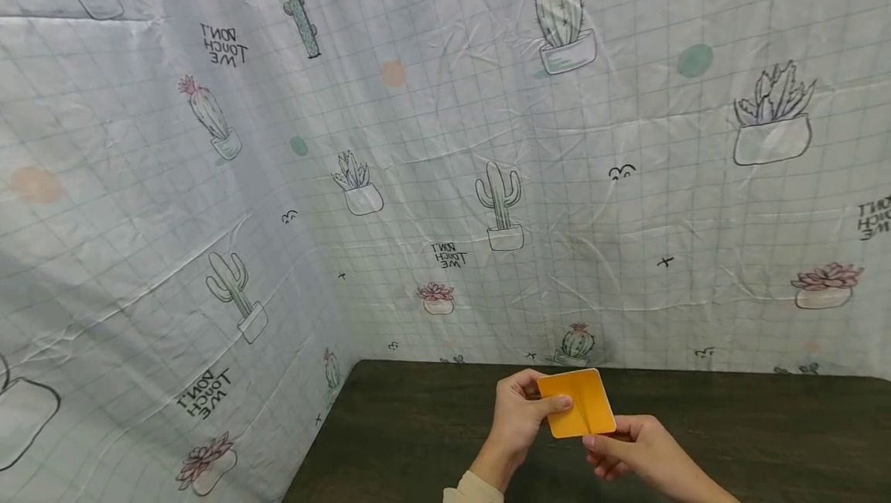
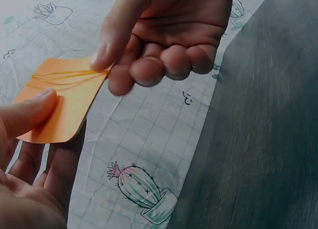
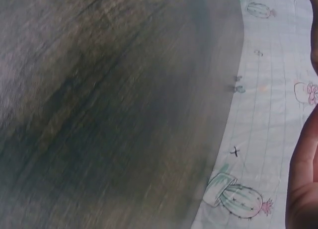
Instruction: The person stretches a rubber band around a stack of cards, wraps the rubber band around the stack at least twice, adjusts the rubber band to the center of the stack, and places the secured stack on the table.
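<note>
An orange square card [image 1: 590,396] with rounded corners is up in the air between both hands in the head view. My left hand [image 1: 518,419] grips its left side, thumb flat on the orange face and fingers behind. Thin yellow strands of a rubber band [image 2: 69,76] run across that face in the left wrist view. They draw together at the card's edge, where my right hand [image 1: 639,450] pinches them between thumb and forefinger. Its other fingers are curled. In the right wrist view only a bit of hand [image 3: 304,189] shows at the right edge.
Below the hands spreads a dark wood-grain table [image 1: 418,433]. A pale cloth [image 1: 418,217] printed with cacti and a grid hangs behind it and along the left side, meeting the table's back edge.
</note>
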The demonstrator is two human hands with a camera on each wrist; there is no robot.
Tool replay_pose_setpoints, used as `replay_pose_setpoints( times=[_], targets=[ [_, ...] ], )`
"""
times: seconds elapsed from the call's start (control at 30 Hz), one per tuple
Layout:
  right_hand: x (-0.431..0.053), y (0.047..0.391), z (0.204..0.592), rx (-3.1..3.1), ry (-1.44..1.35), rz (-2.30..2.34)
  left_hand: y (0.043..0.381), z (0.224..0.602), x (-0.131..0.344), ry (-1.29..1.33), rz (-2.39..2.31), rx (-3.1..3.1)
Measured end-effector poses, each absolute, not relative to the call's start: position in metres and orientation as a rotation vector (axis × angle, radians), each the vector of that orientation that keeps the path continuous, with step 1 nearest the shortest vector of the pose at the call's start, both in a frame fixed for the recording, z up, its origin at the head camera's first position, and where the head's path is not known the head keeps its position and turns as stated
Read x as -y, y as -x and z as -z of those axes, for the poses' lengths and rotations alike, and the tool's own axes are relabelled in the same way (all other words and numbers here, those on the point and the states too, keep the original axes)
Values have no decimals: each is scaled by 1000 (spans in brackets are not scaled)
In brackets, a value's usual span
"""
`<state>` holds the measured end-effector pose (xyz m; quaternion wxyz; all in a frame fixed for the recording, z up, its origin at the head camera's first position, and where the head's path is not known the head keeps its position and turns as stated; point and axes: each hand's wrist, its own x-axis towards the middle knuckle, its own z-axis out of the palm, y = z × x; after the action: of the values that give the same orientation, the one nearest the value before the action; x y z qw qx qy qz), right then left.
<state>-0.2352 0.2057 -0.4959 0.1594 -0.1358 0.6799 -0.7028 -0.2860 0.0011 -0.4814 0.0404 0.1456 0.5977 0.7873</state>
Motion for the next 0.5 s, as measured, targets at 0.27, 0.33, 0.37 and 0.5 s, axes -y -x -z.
replay_pose_setpoints(
  times=[0.27,0.33,0.37,0.5],
  targets=[
    [-212,237,494,-1924,398,2044,286,483,-1,-420,-2404,-1872],
    [-211,237,496,-1911,394,2041,286,485,-1,-430,-2406,-1860],
    [-210,237,497,-1907,383,2040,286,486,-2,-434,-2408,-1860],
    [-209,236,498,-1904,347,2038,286,488,-3,-432,-2417,-1859]
  ],
)
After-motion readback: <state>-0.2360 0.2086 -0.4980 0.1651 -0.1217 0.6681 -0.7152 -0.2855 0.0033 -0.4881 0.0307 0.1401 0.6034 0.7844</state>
